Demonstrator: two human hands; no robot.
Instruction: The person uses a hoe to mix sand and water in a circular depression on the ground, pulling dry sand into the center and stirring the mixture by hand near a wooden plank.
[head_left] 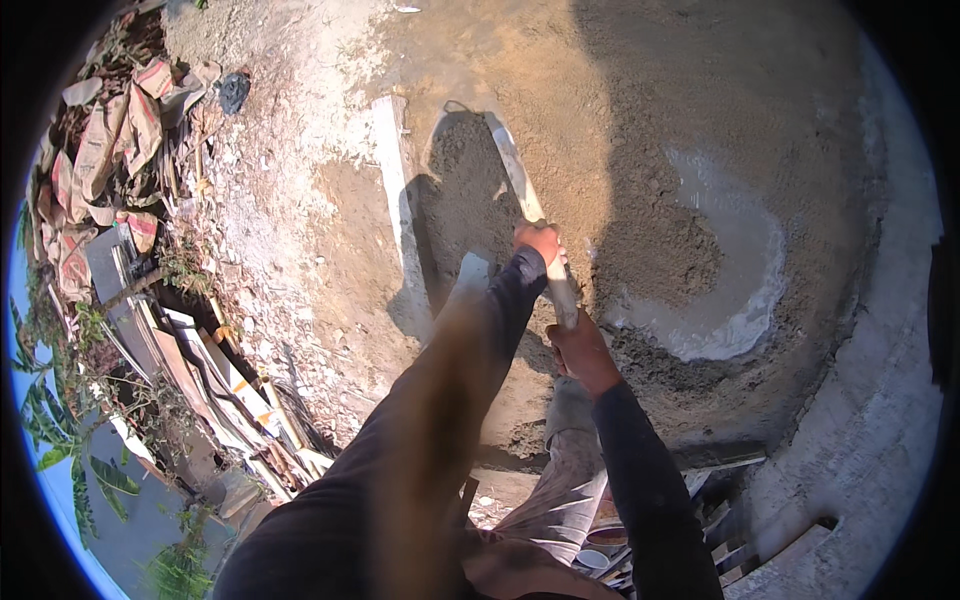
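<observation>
Both my hands grip one long pale wooden handle (510,160), coated with dried mortar, that slants up and left. My left hand (540,243) is wrapped round its middle, palm down. Lower, close to the near end, my right hand (583,352) is closed round it. At the far end the tool's head is largely hidden in grey sandy mix; a thin curved metal edge (456,105) shows there, so I cannot tell its exact kind. To its right spreads a ring-shaped heap of sand (655,230) with grey watery cement (745,265) pooled in it.
A mortar-smeared plank (398,190) lies left of the handle. Further left are crumpled sacks (110,140), a black plastic scrap (234,92) and stacked boards (210,370). A pale concrete ledge (870,400) curves along the right. A blurred brown shape (430,460) covers part of my left arm.
</observation>
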